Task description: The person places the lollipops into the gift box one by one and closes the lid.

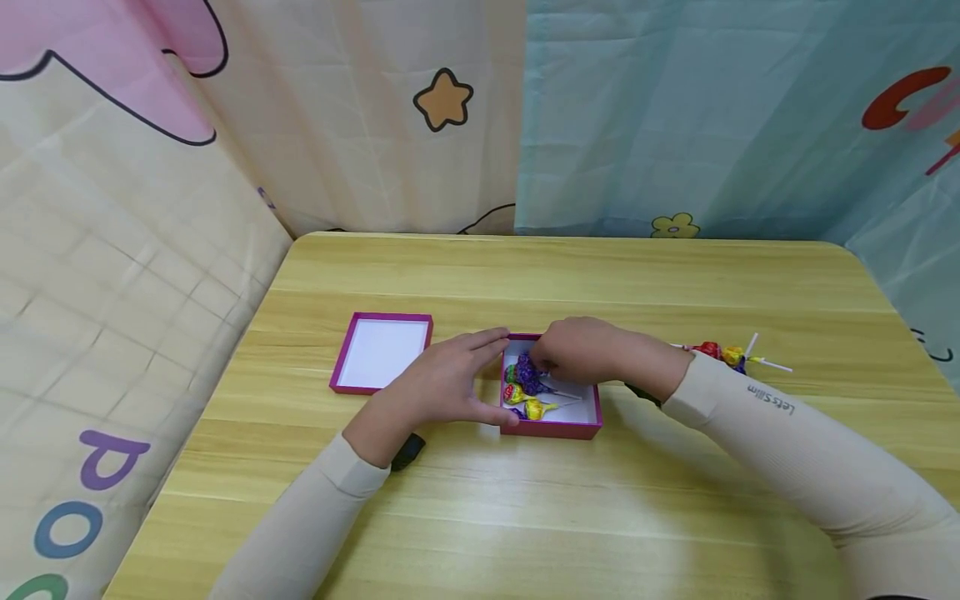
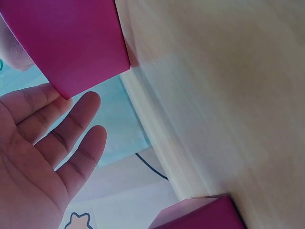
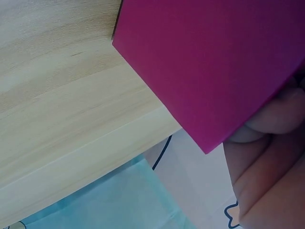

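On the bench (image 1: 480, 517), going by the head view, the box (image 1: 551, 430) sits uncovered with some pops inside: a purple one (image 1: 528, 377), a yellow one (image 1: 536, 408) near the front, a bit of green. The lid (image 1: 382, 354) lies to the left, white inside up, and loose pops (image 1: 708, 352) sit just beyond the right sleeve (image 1: 810, 454). The left hand (image 1: 442, 383) has its grip spread along the box's left side, thumb at the near corner. The right hand (image 1: 581, 350) dips in beside the purple one, fingers bent down; can't tell if that grip is pinching anything.

Left wrist view: same spread grip, fingers pretty straight at a box corner. I'd keep that light, just enough to stop the box sliding, since squeezing might bow the walls.

Right wrist view: mostly box wall, fingers over the rim, tips hidden, so no help on the pinch. My take: handle one pop at a time by its wrapped head, and keep the sticks flat so they don't snag each other.
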Action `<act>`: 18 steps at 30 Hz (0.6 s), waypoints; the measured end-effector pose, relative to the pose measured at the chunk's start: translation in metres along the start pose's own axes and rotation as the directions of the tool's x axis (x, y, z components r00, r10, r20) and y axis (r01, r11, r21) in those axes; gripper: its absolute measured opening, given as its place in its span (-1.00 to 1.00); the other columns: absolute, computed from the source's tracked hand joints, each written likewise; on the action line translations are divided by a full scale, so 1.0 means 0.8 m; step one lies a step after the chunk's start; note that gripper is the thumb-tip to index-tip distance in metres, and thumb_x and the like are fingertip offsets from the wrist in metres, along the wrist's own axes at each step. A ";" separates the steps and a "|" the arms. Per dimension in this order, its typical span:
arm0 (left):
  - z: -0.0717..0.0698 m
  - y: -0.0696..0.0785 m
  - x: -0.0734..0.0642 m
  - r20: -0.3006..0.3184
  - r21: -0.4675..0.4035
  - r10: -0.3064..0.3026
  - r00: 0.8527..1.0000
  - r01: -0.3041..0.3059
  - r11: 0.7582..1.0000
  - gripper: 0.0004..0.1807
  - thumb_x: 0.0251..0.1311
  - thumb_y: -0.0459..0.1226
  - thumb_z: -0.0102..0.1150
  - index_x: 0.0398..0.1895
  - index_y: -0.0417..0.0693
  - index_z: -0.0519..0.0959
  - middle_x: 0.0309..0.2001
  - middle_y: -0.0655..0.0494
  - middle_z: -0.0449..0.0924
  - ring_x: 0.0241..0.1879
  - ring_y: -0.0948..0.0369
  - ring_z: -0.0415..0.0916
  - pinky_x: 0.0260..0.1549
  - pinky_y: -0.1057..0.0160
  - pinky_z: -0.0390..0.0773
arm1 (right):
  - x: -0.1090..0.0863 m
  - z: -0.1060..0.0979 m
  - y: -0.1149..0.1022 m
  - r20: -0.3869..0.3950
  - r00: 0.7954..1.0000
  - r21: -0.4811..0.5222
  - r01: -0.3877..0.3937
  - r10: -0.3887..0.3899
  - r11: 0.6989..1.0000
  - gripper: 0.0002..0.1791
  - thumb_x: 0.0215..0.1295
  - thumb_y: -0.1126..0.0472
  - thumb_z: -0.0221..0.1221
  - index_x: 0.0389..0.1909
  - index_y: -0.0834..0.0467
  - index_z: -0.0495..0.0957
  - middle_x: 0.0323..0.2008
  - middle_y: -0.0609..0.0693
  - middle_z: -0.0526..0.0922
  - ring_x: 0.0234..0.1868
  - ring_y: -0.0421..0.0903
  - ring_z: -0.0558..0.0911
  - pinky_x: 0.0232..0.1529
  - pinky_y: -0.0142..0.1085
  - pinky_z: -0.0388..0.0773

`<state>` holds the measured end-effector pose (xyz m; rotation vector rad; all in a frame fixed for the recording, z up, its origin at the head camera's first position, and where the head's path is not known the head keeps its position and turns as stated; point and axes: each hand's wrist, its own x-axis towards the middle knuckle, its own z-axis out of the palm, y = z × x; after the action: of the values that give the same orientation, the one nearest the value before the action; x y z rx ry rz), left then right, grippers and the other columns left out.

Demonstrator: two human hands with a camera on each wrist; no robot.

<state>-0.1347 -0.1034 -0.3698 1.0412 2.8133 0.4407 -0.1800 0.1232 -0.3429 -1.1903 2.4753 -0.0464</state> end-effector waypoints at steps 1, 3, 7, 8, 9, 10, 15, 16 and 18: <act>0.000 0.000 0.000 -0.001 0.002 0.001 1.000 -0.001 1.000 0.21 -0.14 0.52 0.19 0.47 -0.08 0.32 0.50 0.15 0.18 0.41 0.13 0.24 0.30 0.10 0.34 | 0.000 0.000 0.000 0.002 1.000 0.003 -0.003 0.003 1.000 -0.83 0.39 0.26 0.20 -0.44 0.08 0.57 -0.57 -0.11 0.44 -0.50 -0.14 0.40 -0.42 -0.31 0.34; 0.000 0.000 0.000 -0.002 0.001 0.001 1.000 -0.001 1.000 0.21 -0.14 0.52 0.19 0.47 -0.08 0.32 0.50 0.15 0.18 0.41 0.13 0.24 0.29 0.09 0.34 | 0.000 -0.001 -0.001 0.004 1.000 0.009 -0.006 0.006 1.000 -0.84 0.39 0.26 0.21 -0.43 0.09 0.57 -0.57 -0.10 0.44 -0.49 -0.14 0.41 -0.41 -0.30 0.35; 0.000 0.000 0.000 0.000 0.002 -0.001 1.000 0.001 1.000 0.21 -0.14 0.52 0.19 0.47 -0.08 0.32 0.50 0.15 0.18 0.41 0.13 0.24 0.30 0.09 0.33 | 0.000 -0.002 -0.001 0.002 1.000 -0.002 -0.008 0.008 1.000 -0.80 0.39 0.27 0.19 -0.47 0.07 0.53 -0.58 -0.11 0.42 -0.51 -0.14 0.39 -0.43 -0.30 0.33; 0.000 0.000 0.000 -0.001 0.003 -0.003 1.000 0.003 1.000 0.20 -0.14 0.52 0.19 0.47 -0.07 0.32 0.50 0.15 0.17 0.41 0.13 0.24 0.30 0.09 0.33 | 0.000 -0.003 -0.001 0.000 1.000 -0.007 -0.009 0.009 1.000 -0.79 0.39 0.28 0.19 -0.49 0.06 0.52 -0.58 -0.11 0.41 -0.51 -0.14 0.38 -0.43 -0.30 0.32; 0.000 0.000 0.000 -0.001 0.006 -0.004 1.000 0.004 1.000 0.21 -0.14 0.52 0.19 0.47 -0.07 0.32 0.50 0.16 0.17 0.41 0.13 0.23 0.30 0.09 0.33 | -0.001 -0.003 -0.002 -0.003 1.000 -0.015 -0.009 0.009 1.000 -0.78 0.39 0.28 0.18 -0.50 0.05 0.51 -0.59 -0.11 0.41 -0.52 -0.14 0.37 -0.44 -0.30 0.32; 0.000 0.000 0.000 -0.001 0.007 -0.005 1.000 0.005 1.000 0.21 -0.15 0.53 0.18 0.47 -0.07 0.32 0.50 0.16 0.16 0.41 0.13 0.23 0.30 0.09 0.33 | -0.001 -0.003 -0.002 -0.008 1.000 -0.024 -0.009 0.009 1.000 -0.78 0.39 0.27 0.18 -0.50 0.05 0.51 -0.59 -0.11 0.41 -0.52 -0.14 0.37 -0.44 -0.30 0.32; 0.000 0.000 -0.001 -0.003 0.005 -0.008 1.000 0.008 1.000 0.21 -0.15 0.53 0.19 0.47 -0.07 0.31 0.51 0.15 0.16 0.41 0.12 0.23 0.31 0.09 0.32 | -0.001 -0.004 -0.005 -0.033 0.999 -0.057 -0.028 0.026 0.998 -0.83 0.39 0.25 0.19 -0.44 0.08 0.59 -0.56 -0.12 0.47 -0.50 -0.12 0.40 -0.42 -0.28 0.37; 0.000 0.000 0.000 -0.001 0.003 -0.007 1.000 0.007 1.000 0.21 -0.15 0.52 0.19 0.47 -0.07 0.31 0.51 0.15 0.16 0.41 0.13 0.23 0.31 0.09 0.32 | -0.001 -0.004 -0.005 -0.033 0.999 -0.063 -0.035 0.033 0.997 -0.85 0.39 0.24 0.20 -0.41 0.08 0.61 -0.55 -0.12 0.49 -0.50 -0.11 0.41 -0.41 -0.27 0.39; 0.000 0.000 0.000 -0.002 0.002 -0.005 1.000 0.005 1.000 0.21 -0.15 0.52 0.19 0.47 -0.07 0.31 0.50 0.15 0.17 0.41 0.13 0.23 0.31 0.10 0.32 | -0.001 -0.004 -0.007 -0.023 0.998 -0.073 -0.054 0.052 0.996 -0.87 0.40 0.23 0.20 -0.37 0.08 0.63 -0.54 -0.11 0.50 -0.49 -0.11 0.43 -0.39 -0.27 0.42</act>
<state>-0.1347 -0.1037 -0.3699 1.0346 2.8175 0.4389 -0.1768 0.1200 -0.3386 -1.1580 2.5454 0.0476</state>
